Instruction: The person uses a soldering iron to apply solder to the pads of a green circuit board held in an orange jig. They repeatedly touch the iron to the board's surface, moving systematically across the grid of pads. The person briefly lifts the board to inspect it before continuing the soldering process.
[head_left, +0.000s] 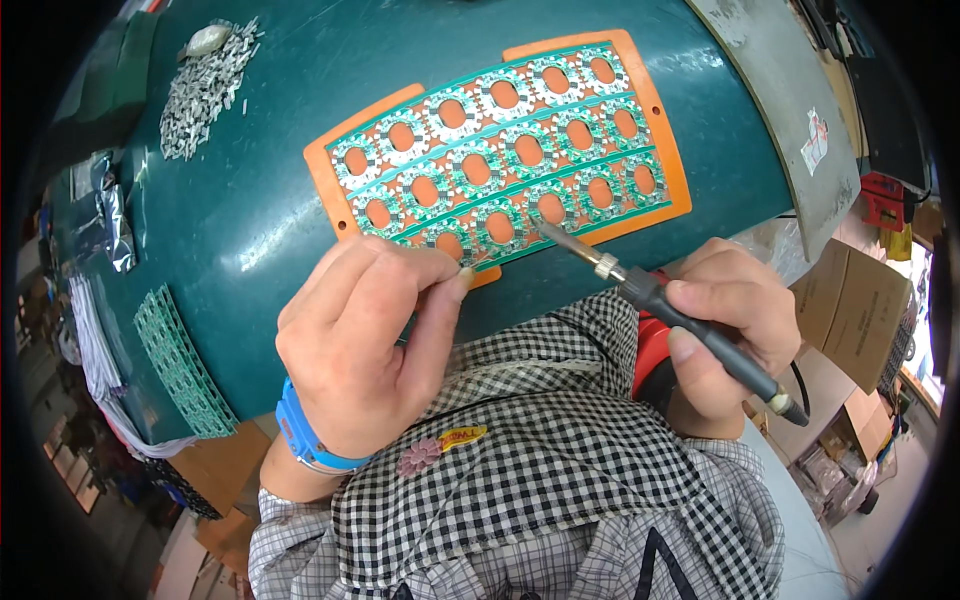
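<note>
A panel of green circuit boards [515,122], with rows of ring-shaped units round oval holes, lies in an orange tray [677,180]. My left hand [365,335], a blue watch [300,430] on its wrist, is at the panel's near left edge. Its thumb and forefinger are pinched together; whatever is between them is too small to make out. In my right hand [745,315] is a soldering iron [640,288] with a dark handle. The iron's tip points up and left, close to the near row of boards, though I cannot tell if it touches.
A heap of small silvery parts [205,95] lies at the far left of the green table [250,220]. Another green circuit panel [182,362] rests by the left edge, near white wires [95,345]. A grey board [790,110] and cardboard boxes [855,310] are on the right.
</note>
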